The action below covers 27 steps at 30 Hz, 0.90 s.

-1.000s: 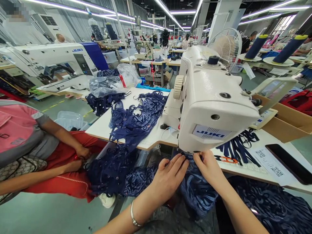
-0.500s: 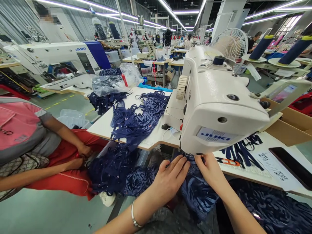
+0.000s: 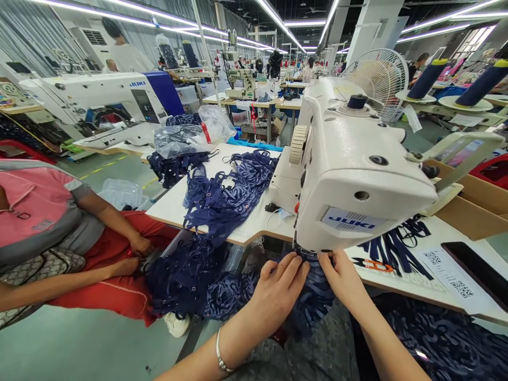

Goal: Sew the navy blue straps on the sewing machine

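A navy lace garment piece runs from my lap up under the head of a white JUKI sewing machine. My left hand lies on it with fingers stretched out and pressed down, the thumb standing apart. On the other side, my right hand pinches the garment's edge between thumb and fingers. Both sets of fingertips are close in front of the needle area, which the machine head partly hides. A silver bracelet circles my left wrist.
Navy garments are heaped on the white table, with more in a bin below. To the right lie orange-handled snips, navy straps, a QR-code sheet and a phone. A seated person is at left.
The garment has slid forward under the machine, so a shorter part hangs below my hands. Both hands keep nearly the same place. The view has shifted slightly.
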Motion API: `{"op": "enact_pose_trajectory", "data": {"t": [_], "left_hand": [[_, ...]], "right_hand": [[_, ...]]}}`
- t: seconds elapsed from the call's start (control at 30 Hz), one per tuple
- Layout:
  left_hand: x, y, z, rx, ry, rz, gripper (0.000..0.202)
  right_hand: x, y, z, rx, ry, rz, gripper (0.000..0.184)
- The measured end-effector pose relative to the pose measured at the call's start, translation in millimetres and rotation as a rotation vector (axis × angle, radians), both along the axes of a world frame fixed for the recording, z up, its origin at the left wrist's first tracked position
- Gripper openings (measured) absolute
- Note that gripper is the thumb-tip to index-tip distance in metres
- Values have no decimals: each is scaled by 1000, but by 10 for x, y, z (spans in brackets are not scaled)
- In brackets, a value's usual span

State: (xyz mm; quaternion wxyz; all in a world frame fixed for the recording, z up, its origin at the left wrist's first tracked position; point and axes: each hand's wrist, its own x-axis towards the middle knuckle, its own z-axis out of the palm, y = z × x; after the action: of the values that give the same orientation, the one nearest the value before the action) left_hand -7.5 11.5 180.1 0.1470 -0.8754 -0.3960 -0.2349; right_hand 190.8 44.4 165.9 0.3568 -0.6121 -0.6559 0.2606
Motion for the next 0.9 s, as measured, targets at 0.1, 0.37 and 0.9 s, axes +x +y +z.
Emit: {"op": "enact_pose_trajectory", "data": {"t": [0.1, 0.37, 0.9], "left_hand": [[18, 2, 17, -1, 2, -10, 42], [96, 8, -13, 46, -8, 5, 38], [92, -100, 72, -56, 166, -143, 62]], "right_hand": [[13, -10, -19, 5, 46, 33, 25], [35, -13, -45, 13, 70, 12, 33], [1259, 458, -222, -75, -215, -389, 25]]}}
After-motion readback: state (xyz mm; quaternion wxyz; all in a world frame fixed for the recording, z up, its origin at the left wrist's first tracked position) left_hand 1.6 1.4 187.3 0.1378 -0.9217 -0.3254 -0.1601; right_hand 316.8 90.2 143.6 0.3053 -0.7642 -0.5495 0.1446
